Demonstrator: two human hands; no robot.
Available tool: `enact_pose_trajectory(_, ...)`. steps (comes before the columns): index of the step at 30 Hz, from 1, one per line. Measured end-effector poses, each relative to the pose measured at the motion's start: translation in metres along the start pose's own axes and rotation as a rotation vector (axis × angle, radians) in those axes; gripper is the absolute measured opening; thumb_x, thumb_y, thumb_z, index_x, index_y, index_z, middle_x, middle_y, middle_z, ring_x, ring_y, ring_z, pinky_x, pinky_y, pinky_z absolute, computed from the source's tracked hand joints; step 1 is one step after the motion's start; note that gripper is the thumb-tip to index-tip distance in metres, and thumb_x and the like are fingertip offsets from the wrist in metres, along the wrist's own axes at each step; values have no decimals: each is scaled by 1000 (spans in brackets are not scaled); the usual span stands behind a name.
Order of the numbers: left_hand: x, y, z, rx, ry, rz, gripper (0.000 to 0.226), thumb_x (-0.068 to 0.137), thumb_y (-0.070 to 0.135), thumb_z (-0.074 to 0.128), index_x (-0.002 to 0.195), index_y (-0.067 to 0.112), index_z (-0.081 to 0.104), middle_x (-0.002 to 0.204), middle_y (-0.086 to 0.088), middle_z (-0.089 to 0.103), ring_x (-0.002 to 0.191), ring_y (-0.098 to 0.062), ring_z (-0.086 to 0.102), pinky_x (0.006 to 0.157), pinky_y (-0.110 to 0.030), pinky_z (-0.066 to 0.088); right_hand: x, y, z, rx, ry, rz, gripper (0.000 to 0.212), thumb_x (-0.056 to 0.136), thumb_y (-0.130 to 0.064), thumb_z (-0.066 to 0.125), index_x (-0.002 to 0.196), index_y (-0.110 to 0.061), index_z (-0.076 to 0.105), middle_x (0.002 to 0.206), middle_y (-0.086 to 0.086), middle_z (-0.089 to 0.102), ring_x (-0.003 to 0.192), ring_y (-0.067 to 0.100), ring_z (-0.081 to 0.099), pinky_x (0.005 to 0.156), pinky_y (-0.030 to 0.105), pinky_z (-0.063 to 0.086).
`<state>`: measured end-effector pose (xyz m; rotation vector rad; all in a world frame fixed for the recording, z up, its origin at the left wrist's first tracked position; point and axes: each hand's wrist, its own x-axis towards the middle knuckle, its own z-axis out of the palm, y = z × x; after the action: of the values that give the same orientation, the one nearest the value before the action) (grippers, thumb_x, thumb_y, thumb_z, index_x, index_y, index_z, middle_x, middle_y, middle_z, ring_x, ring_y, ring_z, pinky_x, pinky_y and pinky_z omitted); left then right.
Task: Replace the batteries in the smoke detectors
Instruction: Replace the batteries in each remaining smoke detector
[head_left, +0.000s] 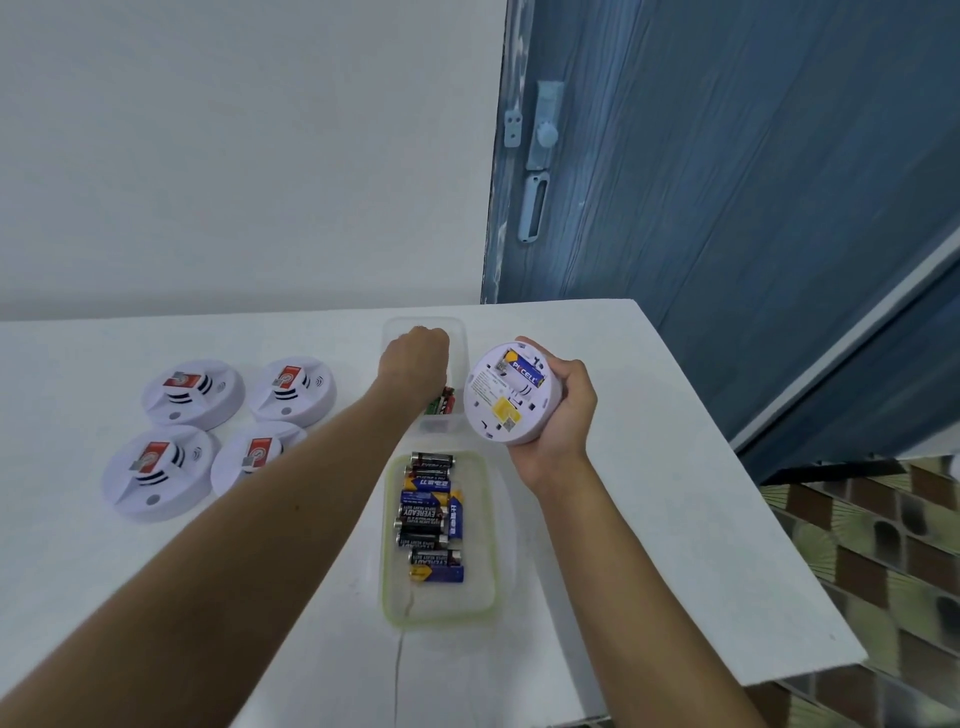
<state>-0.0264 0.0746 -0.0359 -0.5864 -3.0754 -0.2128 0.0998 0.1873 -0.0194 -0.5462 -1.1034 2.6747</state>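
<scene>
My right hand (558, 415) grips a round white smoke detector (506, 397), back side up, with a blue and yellow battery (525, 370) seated in its open compartment. My left hand (415, 358) reaches into a clear plastic container (460, 338) at the far side of the table; its fingers curl downward and are hidden, so what they hold cannot be seen. A few batteries (441, 404) lie in that container under my wrist. Nearer to me, a green-rimmed clear tray (488, 587) holds several black and blue batteries (430, 514).
Several more white smoke detectors (195, 392) with red labels lie face up on the white table (649, 519) to the left. The table's right edge drops to a tiled floor (883, 545). A blue door (727, 182) stands behind.
</scene>
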Motion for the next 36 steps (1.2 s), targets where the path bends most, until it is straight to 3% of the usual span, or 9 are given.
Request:
enact_pose_trajectory(4, -1, 0, -5, -287, 148, -34, 29, 98, 8, 46, 124, 8, 57, 110, -19, 58, 96, -35, 59, 77, -38, 47, -5, 0, 2, 40, -17, 16, 37, 93, -34, 40, 101, -19, 72, 96, 3, 72, 92, 23, 64, 78, 33, 50)
enact_pose_trajectory(8, -17, 0, -28, -604, 284, -76, 23, 97, 12, 49, 112, 14, 66, 100, -13, 65, 90, -28, 63, 76, -28, 44, -14, 0, 6, 97, -55, 53, 38, 91, -37, 40, 97, -19, 73, 94, 3, 73, 89, 23, 65, 76, 31, 49)
enact_pose_trajectory(12, -53, 1, -51, -1150, 249, -156, 20, 99, 15, 48, 108, 18, 65, 88, -3, 63, 77, -15, 71, 65, -25, 57, -21, 2, 8, 156, -76, 70, 38, 89, -38, 42, 97, -20, 74, 99, 5, 72, 97, 26, 62, 81, 34, 46)
enact_pose_trajectory(16, -81, 1, -64, -1479, 153, -188, 26, 102, 9, 44, 109, 18, 67, 88, -8, 59, 76, -15, 62, 66, -25, 56, -27, 6, 9, 219, -124, 93, 40, 87, -39, 41, 97, -21, 75, 105, 6, 71, 106, 30, 59, 89, 39, 43)
enact_pose_trajectory(23, -111, -8, -74, -1655, 51, -161, 23, 93, -7, 54, 107, 7, 68, 90, -8, 68, 85, -18, 71, 89, -30, 52, -37, 14, 10, 322, -284, 60, 42, 82, -39, 45, 103, -18, 75, 115, 9, 70, 115, 34, 58, 98, 44, 42)
enact_pose_trajectory(27, -120, -17, -78, -1715, 76, -138, 21, 90, -6, 60, 110, 0, 64, 101, -16, 69, 89, -24, 73, 81, -25, 57, -40, 17, 9, 325, -297, 36, 44, 79, -38, 47, 107, -16, 73, 120, 11, 70, 121, 36, 56, 103, 46, 41)
enact_pose_trajectory(32, -133, -24, -83, -1567, 152, -93, 11, 84, 2, 71, 95, 2, 70, 89, -15, 72, 65, -18, 68, 57, -23, 51, -42, 14, 14, 245, -263, 12, 41, 77, -35, 47, 103, -15, 72, 110, 11, 73, 102, 28, 66, 87, 38, 52)
enact_pose_trajectory(36, -143, -20, -81, -1500, 160, -21, 6, 85, 9, 73, 88, 8, 77, 99, -7, 73, 66, -16, 65, 66, -25, 52, -40, 18, 18, 125, -181, -34, 38, 84, -31, 42, 101, -16, 72, 104, 9, 72, 101, 28, 64, 86, 38, 49)
